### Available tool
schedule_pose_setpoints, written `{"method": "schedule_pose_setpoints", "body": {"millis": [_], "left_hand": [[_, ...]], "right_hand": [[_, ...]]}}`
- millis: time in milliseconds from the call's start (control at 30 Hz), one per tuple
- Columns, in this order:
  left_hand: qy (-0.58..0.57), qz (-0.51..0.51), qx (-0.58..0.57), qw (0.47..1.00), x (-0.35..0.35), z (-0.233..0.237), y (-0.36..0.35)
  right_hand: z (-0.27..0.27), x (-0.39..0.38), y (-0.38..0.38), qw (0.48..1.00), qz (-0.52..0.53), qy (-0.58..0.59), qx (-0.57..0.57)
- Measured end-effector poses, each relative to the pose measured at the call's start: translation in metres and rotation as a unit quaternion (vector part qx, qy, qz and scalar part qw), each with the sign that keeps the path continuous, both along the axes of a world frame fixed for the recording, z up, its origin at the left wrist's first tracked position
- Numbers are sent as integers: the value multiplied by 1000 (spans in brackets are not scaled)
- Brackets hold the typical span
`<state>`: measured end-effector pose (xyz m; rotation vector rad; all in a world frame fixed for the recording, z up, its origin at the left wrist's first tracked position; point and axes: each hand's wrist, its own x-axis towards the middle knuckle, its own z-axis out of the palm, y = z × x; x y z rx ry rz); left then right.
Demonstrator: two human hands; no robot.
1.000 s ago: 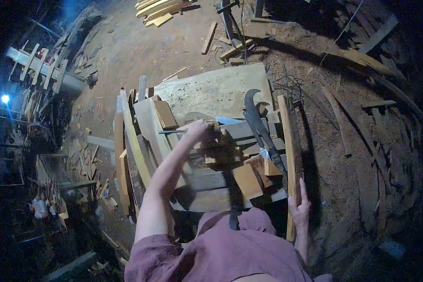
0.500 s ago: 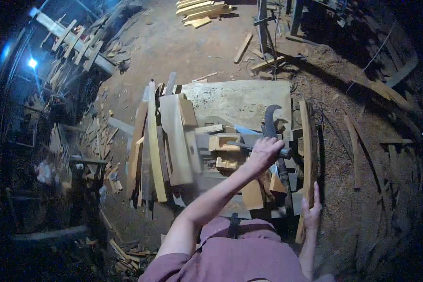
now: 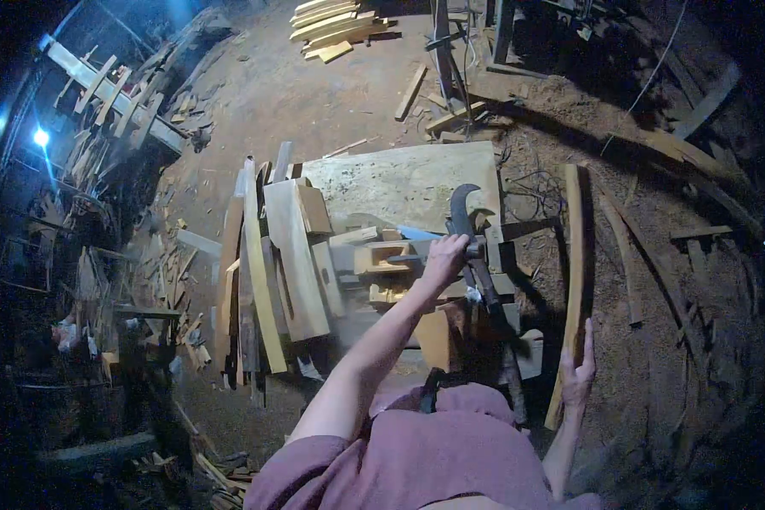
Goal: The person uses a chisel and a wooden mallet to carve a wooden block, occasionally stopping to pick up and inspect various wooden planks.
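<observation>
My left hand (image 3: pixel 447 259) is closed around a tool, probably a hammer, with a dark blunt end (image 3: pixel 475 250) on one side and a narrow grey shaft on the other. Just beyond it a hooked blade (image 3: pixel 462 204) curves upward from the workbench. My right hand (image 3: pixel 577 378) grips the near part of a long, slightly curved wooden piece (image 3: pixel 575 246), with some fingers stretched along its side. A wooden block with a hollow (image 3: pixel 382 258) lies left of my left hand. An orange-brown wood block (image 3: pixel 434 334) sits nearer my body.
Several long boards (image 3: pixel 291 255) lean together at the bench's left side. A pale, speckled board (image 3: pixel 399 178) forms the far surface. Stacked timber (image 3: pixel 336 25) lies on the dirt floor beyond, and scraps (image 3: pixel 170 263) litter the left. Another curved strip (image 3: pixel 622 251) lies at right.
The wooden piece in my right hand has moved right, away from the bench edge. My left hand keeps its tool near the hooked blade. The view has shifted slightly.
</observation>
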<state>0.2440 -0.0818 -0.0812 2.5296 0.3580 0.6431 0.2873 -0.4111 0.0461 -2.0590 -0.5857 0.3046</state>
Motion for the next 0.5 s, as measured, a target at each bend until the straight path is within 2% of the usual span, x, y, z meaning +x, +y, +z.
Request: {"method": "schedule_pose_setpoints", "body": {"millis": [67, 133, 200, 267, 333, 400, 433, 467, 500], "left_hand": [[33, 5, -1, 999, 1, -4, 0], [38, 30, 20, 999, 6, -9, -2], [4, 30, 42, 999, 9, -14, -2], [6, 45, 36, 998, 11, -22, 0], [27, 50, 31, 998, 11, -20, 2], [12, 70, 18, 997, 6, -13, 4], [16, 75, 7, 997, 4, -11, 8], [18, 81, 9, 997, 4, -12, 12], [29, 86, 7, 996, 2, -15, 11]], "right_hand": [[-1, -1, -8, 1000, -10, -13, -14], [-2, -4, -12, 997, -69, 18, 18], [-10, -8, -15, 998, -57, 7, -25], [-34, -18, -5, 988, -47, 137, 43], [-41, -34, 21, 974, 67, 210, -51], [-54, -42, 37, 967, 152, 192, -63], [-62, -41, 37, 982, 165, 70, -60], [-66, -38, 32, 981, 171, 72, -59], [-70, -37, 21, 979, 114, 167, -10]]}}
